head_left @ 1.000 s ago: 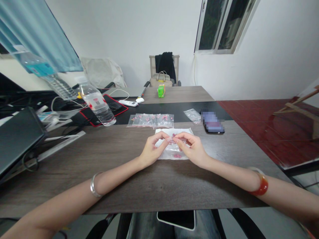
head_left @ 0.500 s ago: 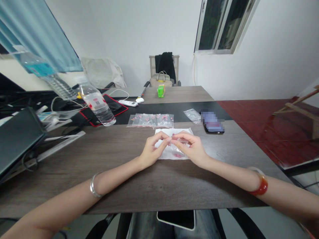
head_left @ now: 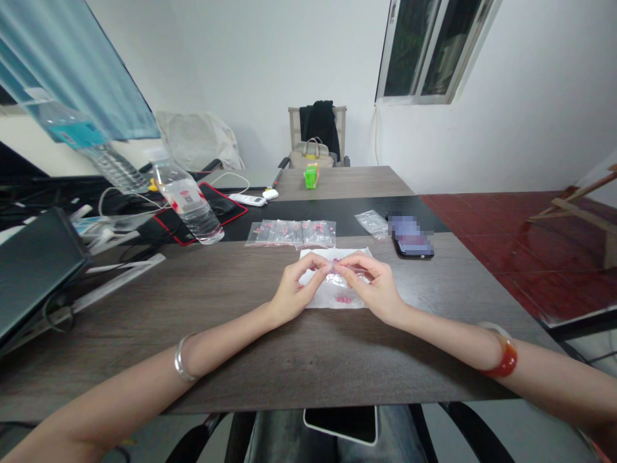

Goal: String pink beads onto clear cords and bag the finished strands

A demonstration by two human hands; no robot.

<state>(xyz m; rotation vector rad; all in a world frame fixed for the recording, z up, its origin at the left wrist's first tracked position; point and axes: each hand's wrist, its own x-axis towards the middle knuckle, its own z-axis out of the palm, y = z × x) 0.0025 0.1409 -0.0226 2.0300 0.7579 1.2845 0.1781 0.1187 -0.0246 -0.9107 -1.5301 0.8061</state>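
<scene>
My left hand (head_left: 299,288) pinches one end of the top edge of a small clear plastic bag (head_left: 340,280), thumb against forefinger. On the same edge, slightly to the right, my right hand (head_left: 371,283) pinches too. The bag hangs over a white paper sheet (head_left: 321,299) on the table. Small pink pieces (head_left: 343,299) show low, near the bag's bottom; whether they lie inside it or on the sheet I cannot tell. Beyond the sheet lies a row of flat clear bags (head_left: 294,233) with small pinkish-red pieces in them.
Right of the row lie another clear bag (head_left: 372,224) and a phone (head_left: 412,236). Leftward stand two water bottles (head_left: 187,199) and a dark laptop (head_left: 38,270). A green box (head_left: 311,176) sits farther back. A white-edged device (head_left: 341,424) rests on my lap.
My right hand's fingertips have shifted slightly to the right along the bag's edge. My left hand stays nearly where it was, and the bag is still between them.
</scene>
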